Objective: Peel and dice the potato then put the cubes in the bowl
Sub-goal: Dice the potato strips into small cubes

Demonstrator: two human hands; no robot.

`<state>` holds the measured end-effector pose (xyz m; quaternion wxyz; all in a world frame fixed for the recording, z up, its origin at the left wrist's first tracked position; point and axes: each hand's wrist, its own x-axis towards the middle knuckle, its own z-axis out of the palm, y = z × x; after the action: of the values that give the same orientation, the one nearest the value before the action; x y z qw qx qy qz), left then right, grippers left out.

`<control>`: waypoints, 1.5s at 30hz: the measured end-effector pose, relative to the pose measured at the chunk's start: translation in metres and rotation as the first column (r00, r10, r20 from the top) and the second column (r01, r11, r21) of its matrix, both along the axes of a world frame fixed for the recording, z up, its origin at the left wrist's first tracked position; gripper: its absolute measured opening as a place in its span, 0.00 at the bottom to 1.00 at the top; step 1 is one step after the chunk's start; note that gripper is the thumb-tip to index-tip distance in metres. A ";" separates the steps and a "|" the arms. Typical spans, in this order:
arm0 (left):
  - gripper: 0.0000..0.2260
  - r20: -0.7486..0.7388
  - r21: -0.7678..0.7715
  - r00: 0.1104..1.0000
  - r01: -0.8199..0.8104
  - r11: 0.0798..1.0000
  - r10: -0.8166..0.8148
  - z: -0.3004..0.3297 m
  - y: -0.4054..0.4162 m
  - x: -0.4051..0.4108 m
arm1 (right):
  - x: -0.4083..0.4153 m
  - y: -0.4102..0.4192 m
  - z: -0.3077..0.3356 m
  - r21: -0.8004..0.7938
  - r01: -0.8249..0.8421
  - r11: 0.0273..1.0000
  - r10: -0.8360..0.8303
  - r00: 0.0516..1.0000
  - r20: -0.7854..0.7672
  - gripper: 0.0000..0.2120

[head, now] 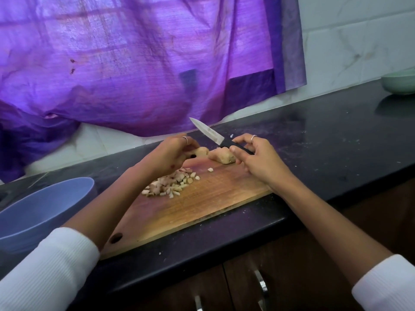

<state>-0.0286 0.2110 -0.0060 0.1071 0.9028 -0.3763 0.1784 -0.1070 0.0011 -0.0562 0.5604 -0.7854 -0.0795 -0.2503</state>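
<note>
On the wooden cutting board, lying across a dark countertop, two peeled potato pieces are sitting at the far edge; the left hand is curling its fingers around the left potato piece, gripping it against the board; the right hand is pinching the black handle of a knife between thumb and fingers, the blade pointing up and to the left, clear of the board; the right potato piece is lying just beside that hand, under the knife handle, and whether the fingers are touching it cannot be told; a heap of potato cubes is resting near the middle of the board, beside the left wrist, with one stray cube lying apart to its right; a blue bowl is standing on the countertop to the left of the board, near the left forearm; a pale green bowl is sitting at the far right; a purple cloth is hanging behind, over a white tiled wall.
</note>
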 end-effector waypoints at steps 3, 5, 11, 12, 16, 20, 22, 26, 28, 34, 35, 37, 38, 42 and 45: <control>0.08 0.027 -0.053 0.999 0.043 0.998 -0.041 0.007 0.019 -0.035 | 0.001 0.000 -0.001 -0.012 0.005 1.000 -0.004 1.000 0.009 0.03; 0.07 0.010 -0.056 0.999 0.054 0.997 -0.053 0.007 0.035 -0.059 | 0.000 -0.001 0.000 -0.035 0.011 0.999 -0.011 1.000 0.003 0.04; 0.10 -0.131 -0.081 0.987 -0.105 0.991 0.094 -0.007 0.062 -0.108 | -0.012 0.008 0.003 -0.270 0.215 0.939 -0.192 0.975 0.109 0.06; 0.10 -0.139 -0.068 0.982 -0.136 0.988 0.125 -0.012 0.065 -0.112 | -0.018 0.013 0.004 -0.343 0.280 0.896 -0.243 0.959 0.148 0.07; 0.08 -0.173 -0.102 0.974 -0.164 0.981 0.145 -0.023 0.070 -0.124 | -0.038 0.034 0.010 -0.538 0.375 0.755 -0.272 0.925 0.264 0.09; 0.06 -0.212 -0.138 0.964 -0.190 0.972 0.159 -0.027 0.078 -0.132 | -0.052 0.045 0.011 -0.537 0.273 0.798 -0.184 0.959 0.214 0.07; 0.06 -0.200 -0.166 0.961 -0.226 0.960 0.192 -0.030 0.083 -0.134 | -0.060 0.049 0.010 -0.528 0.202 0.825 -0.126 0.976 0.177 0.06; 0.06 -0.142 -0.247 0.962 -0.265 0.932 0.235 -0.035 0.084 -0.145 | -0.081 0.050 0.009 -0.584 0.061 0.810 -0.025 0.997 0.069 0.11; 0.07 -0.144 -0.275 0.955 -0.290 0.917 0.259 -0.038 0.083 -0.150 | -0.091 0.047 0.007 -0.646 0.039 0.762 -0.023 0.999 0.033 0.14; 0.08 -0.166 -0.327 0.928 -0.372 0.869 0.334 -0.042 0.083 -0.159 | -0.104 0.051 0.010 -0.739 -0.026 0.673 0.017 1.000 -0.019 0.15; 0.07 -0.177 -0.330 0.926 -0.375 0.866 0.334 -0.042 0.084 -0.159 | -0.104 0.053 0.011 -0.751 -0.040 0.659 0.029 0.999 -0.028 0.13; 0.06 -0.213 -0.327 0.919 -0.387 0.862 0.331 -0.041 0.086 -0.159 | -0.103 0.059 0.014 -0.769 -0.062 0.636 0.028 0.998 -0.058 0.08; 0.05 -0.230 -0.325 0.917 -0.388 0.863 0.326 -0.040 0.088 -0.160 | -0.103 0.062 0.016 -0.778 -0.062 0.625 0.022 0.998 -0.062 0.12; 0.05 -0.255 -0.317 0.918 -0.375 0.871 0.303 -0.041 0.094 -0.160 | -0.096 0.070 0.021 -0.793 -0.045 0.608 0.004 0.999 -0.054 0.14; 0.05 -0.245 -0.314 0.918 -0.378 0.871 0.310 -0.042 0.094 -0.161 | -0.090 0.074 0.024 -0.814 -0.046 0.579 -0.009 0.998 -0.062 0.16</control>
<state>-0.1896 0.3051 -0.0478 0.2696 0.9337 -0.1585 0.1743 -0.1973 0.0755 -0.0320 0.1421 -0.9612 -0.1770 -0.1567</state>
